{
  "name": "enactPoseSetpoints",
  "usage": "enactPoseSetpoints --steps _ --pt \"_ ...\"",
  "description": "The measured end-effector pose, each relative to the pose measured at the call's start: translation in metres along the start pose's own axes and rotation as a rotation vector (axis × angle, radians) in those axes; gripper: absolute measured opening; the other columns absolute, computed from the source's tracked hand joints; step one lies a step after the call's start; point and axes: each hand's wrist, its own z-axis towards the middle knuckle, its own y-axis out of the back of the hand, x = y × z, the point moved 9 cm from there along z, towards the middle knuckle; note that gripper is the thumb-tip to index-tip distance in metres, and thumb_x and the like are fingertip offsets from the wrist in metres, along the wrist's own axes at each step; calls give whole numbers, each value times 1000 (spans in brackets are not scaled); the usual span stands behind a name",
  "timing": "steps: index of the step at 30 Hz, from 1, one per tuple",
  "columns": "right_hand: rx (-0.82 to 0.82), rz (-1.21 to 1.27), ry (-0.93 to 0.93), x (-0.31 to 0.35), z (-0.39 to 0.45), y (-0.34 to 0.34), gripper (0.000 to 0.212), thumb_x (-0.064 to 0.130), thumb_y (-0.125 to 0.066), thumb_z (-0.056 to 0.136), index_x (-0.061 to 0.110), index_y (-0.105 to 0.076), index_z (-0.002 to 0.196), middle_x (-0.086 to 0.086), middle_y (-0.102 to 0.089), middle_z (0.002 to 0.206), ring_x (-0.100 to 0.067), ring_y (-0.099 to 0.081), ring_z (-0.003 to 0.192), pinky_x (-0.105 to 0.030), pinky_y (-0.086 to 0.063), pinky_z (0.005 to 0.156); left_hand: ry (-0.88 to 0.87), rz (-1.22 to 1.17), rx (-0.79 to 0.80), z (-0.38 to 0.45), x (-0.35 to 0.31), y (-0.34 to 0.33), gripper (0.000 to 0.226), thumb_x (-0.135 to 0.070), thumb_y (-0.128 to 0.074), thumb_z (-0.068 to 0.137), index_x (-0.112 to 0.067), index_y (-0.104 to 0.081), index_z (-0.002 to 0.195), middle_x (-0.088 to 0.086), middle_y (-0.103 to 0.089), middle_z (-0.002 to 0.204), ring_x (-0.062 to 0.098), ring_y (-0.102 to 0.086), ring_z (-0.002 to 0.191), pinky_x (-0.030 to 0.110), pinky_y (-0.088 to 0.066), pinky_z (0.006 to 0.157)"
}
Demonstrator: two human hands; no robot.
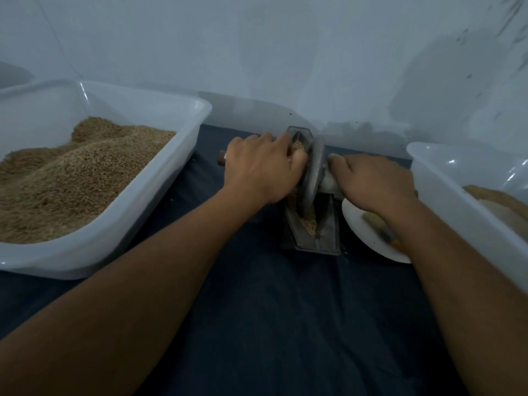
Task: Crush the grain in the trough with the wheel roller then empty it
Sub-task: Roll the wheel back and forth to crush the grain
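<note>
At frame centre the trough (313, 224) lies on a dark cloth (271, 310), grain (310, 220) in its channel. The wheel (313, 172) stands upright in it. The left hand (261, 167) and right hand (371, 181) curl round the axle handles on either side. A grain-filled tub (100, 232) sits left; a plate (368, 232) and another tub (468, 207) sit right.
</note>
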Motion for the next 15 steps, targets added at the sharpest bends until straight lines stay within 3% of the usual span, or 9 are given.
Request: enactPoseSetpoints --steps 6,9,15 --pt "-77 -148 55 20 13 15 61 60 -19 96 25 -67 80 0 -49 67 -18 -39 57 -27 -25 52 48 -128 46 -1 18 -14 52 -57 -15 94 -26 -56 95 -1 -56 87 21 -49 75 37 -30 67" --pt "-85 -170 45 19 17 14 63 61 -18 95 25 -69 84 -1 -45 67 -18 -37 55 -26 -23 51 58 -131 53 4 21 -18 54 -58 -14 92 -26 -58 95 1 -60 89 23 -52 76 38 -33 66" --pt "-73 -100 32 12 29 6 56 60 -22 94 25 -62 75 3 -47 64 -15 -39 55 -25 -23 51 65 -100 86 17 21 -25 55 -62 -9 88 -26 -50 89 3 -62 90 24 -48 72 39 -35 65"
